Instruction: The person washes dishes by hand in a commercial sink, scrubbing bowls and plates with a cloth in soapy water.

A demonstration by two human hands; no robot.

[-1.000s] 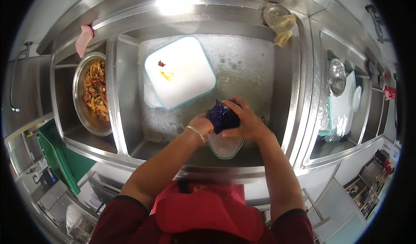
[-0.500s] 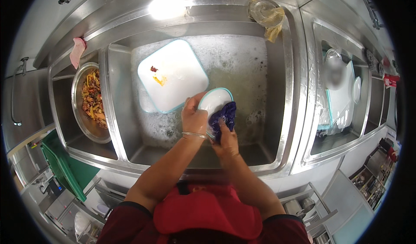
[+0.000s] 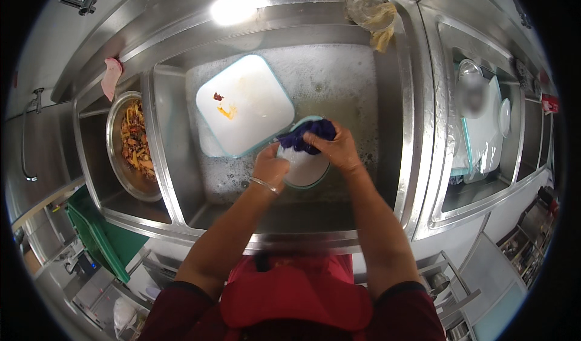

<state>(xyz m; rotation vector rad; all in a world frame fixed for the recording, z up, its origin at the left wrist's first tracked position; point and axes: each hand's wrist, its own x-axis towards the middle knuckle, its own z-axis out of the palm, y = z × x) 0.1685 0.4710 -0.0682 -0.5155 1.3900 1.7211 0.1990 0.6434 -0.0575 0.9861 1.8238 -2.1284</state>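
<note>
My left hand (image 3: 272, 168) grips the left edge of a white oval dish (image 3: 307, 167) with a teal rim, held over the soapy water of a steel sink (image 3: 392, 141). Bunched in my right hand (image 3: 340, 149) is a dark purple cloth (image 3: 307, 136), pressed against the dish's far part and hiding some of it. Just beyond my left hand, a large white square tray (image 3: 245, 99) with a teal edge lies in the suds. Yellow and dark red food smears mark its surface.
A steel bowl of food scraps (image 3: 138, 147) stands in the left basin. White dishes (image 3: 484, 141) and a clear round bowl (image 3: 473, 93) sit in the right basin. A pink cloth (image 3: 111, 78) hangs at the left ledge; a clear container with yellowish wrap (image 3: 381, 23) is at the far right corner.
My right hand has swept the purple cloth from the dish's near right side to its far edge. The dish has turned slightly in my left hand. The whole view has shifted a little.
</note>
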